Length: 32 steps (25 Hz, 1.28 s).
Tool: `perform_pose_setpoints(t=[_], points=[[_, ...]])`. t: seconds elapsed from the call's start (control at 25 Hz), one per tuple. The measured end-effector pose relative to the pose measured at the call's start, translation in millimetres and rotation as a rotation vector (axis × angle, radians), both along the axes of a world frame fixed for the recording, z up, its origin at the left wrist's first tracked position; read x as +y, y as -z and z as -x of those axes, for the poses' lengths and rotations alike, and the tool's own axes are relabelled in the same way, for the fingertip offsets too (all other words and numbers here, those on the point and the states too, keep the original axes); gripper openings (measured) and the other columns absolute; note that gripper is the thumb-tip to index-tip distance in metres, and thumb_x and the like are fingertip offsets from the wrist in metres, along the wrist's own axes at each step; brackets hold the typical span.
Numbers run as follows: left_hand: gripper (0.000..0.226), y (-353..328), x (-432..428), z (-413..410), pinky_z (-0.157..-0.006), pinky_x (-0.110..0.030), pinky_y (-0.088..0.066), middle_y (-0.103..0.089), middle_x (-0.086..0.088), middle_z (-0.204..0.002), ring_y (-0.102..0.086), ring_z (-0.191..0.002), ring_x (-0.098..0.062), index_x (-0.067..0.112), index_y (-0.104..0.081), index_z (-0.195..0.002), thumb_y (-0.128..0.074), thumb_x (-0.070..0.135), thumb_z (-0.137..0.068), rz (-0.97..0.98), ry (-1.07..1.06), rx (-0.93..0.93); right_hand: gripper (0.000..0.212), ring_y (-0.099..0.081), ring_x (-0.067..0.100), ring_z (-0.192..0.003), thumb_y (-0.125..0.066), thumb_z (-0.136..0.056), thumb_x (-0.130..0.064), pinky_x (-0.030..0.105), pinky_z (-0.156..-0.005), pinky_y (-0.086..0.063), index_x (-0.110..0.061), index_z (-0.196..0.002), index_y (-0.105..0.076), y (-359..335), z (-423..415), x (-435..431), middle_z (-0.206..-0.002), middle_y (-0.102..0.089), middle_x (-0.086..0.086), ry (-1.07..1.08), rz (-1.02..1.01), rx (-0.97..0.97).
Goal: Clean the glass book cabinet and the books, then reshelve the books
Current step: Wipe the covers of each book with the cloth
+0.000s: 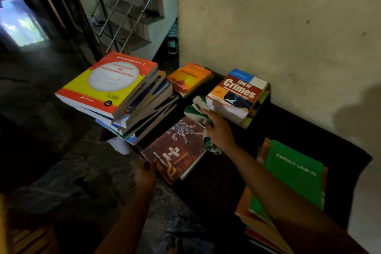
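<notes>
On the dark bench [216, 183], the brown book [177, 150] ran lengthwise away from the left hand [145, 174] gripping its near corner; the right hand [219, 131], clutching the cloth [194, 109], hovered at its far end.

left grip [145, 173] pinching book [177, 150] | right grip [219, 130] clutching cloth [195, 109], extended forward

Too dark at the left hand [144, 175], I can't tell its grip on the brown book [177, 150]; title blurred. The right hand [219, 132] hides part of the cloth [195, 109]. The forearm [266, 185] covers the green-topped stack [296, 169], bottom edge crops it.
</notes>
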<state>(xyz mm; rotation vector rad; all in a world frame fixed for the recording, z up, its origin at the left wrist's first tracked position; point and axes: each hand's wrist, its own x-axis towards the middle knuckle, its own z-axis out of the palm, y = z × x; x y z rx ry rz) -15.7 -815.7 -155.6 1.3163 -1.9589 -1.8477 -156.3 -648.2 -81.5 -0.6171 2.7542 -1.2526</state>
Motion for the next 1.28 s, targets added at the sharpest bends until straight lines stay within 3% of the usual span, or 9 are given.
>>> perform_pose_setpoints(t=[0.12,0.24,0.4,0.56,0.68,0.8,0.96,1.16,1.28], points=[[0.020,2,-14,-4,-0.075,-0.035,-0.052,-0.065,-0.017,-0.093,-0.063,-0.085,-0.029,-0.004,-0.058,-0.108,-0.045,-0.002,-0.094,-0.249,-0.050,0.057,0.044,-0.032,0.027,-0.136,-0.040,-0.099,-0.020,0.031,-0.103,-0.034,-0.024,-0.142,-0.037,41,15,-33,-0.152,-0.027,0.007,-0.046,-0.204,-0.004],[0.023,-1,-22,-5,-0.052,-0.023,-0.054,-0.070,-0.003,-0.063,-0.066,-0.054,-0.013,0.006,-0.059,-0.091,-0.038,-0.002,-0.095,-0.467,-0.070,0.076,0.056,-0.023,0.032,-0.140,-0.024,-0.092,-0.042,0.044,-0.112,-0.026,-0.022,-0.143,-0.035,76,4,-51,-0.153,-0.022,0.013,-0.062,-0.381,0.063],[0.024,6,-29,-4,-0.047,-0.021,-0.054,-0.069,-0.003,-0.059,-0.066,-0.050,-0.011,0.005,-0.056,-0.088,-0.034,-0.002,-0.096,-0.634,-0.080,0.089,0.049,-0.040,0.036,-0.130,-0.040,-0.088,-0.030,0.054,-0.106,-0.035,-0.024,-0.136,-0.047,80,-48,-78,-0.143,-0.042,0.016,-0.107,-0.359,0.107],[0.030,1,-36,-10,-0.067,-0.031,-0.049,-0.065,-0.010,-0.074,-0.061,-0.067,-0.022,0.005,-0.061,-0.087,-0.034,0.014,-0.096,-0.782,-0.116,0.153,0.046,-0.051,0.025,-0.120,-0.042,-0.081,-0.023,0.040,-0.099,-0.041,-0.025,-0.125,-0.056,87,-115,-103,-0.130,-0.056,0.007,-0.271,-0.275,0.191],[0.037,-6,-39,-15,-0.070,-0.035,-0.047,-0.068,-0.013,-0.079,-0.060,-0.075,-0.026,0.004,-0.062,-0.092,-0.030,0.023,-0.096,-0.823,-0.125,0.170,0.047,-0.050,0.022,-0.121,-0.046,-0.091,-0.008,0.027,-0.096,-0.047,-0.030,-0.132,-0.049,69,-109,-95,-0.136,-0.047,0.001,-0.203,0.021,-0.021],[0.023,-14,-23,-8,-0.065,-0.034,-0.055,-0.070,-0.015,-0.091,-0.066,-0.078,-0.026,0.003,-0.060,-0.103,-0.042,0.017,-0.098,-0.563,-0.128,0.248,0.051,-0.056,0.019,-0.107,-0.046,-0.094,-0.004,0.017,-0.076,-0.053,-0.036,-0.133,-0.039,29,-82,-69,-0.132,-0.041,-0.006,-0.020,0.188,-0.212],[0.015,-45,-12,20,-0.084,-0.042,-0.054,-0.068,-0.005,-0.100,-0.065,-0.096,-0.025,0.019,-0.062,-0.099,-0.054,0.009,-0.092,0.052,0.022,0.433,0.042,-0.044,0.009,-0.120,-0.046,-0.095,-0.005,0.020,-0.094,-0.042,-0.020,-0.134,-0.047,-21,-47,-29,-0.133,-0.045,-0.004,0.175,0.243,-0.079],[0.042,-91,-13,55,-0.082,-0.005,-0.042,-0.066,0.012,-0.099,-0.058,-0.093,0.014,0.019,-0.065,-0.109,-0.054,-0.012,-0.083,0.677,0.393,0.823,0.039,-0.042,0.012,-0.126,-0.049,-0.094,-0.004,0.020,-0.096,-0.038,-0.019,-0.130,-0.053,-50,-30,13,-0.136,-0.049,0.000,0.374,0.331,0.042],[0.049,-56,-25,59,-0.098,-0.030,-0.045,-0.063,0.025,-0.111,-0.055,-0.110,0.007,0.046,-0.061,-0.112,-0.050,0.002,-0.092,0.694,0.721,0.809,0.040,-0.043,0.008,-0.121,-0.049,-0.094,-0.004,0.005,-0.087,-0.035,-0.020,-0.130,-0.053,-41,-37,26,-0.131,-0.051,-0.003,0.398,0.293,0.037]])
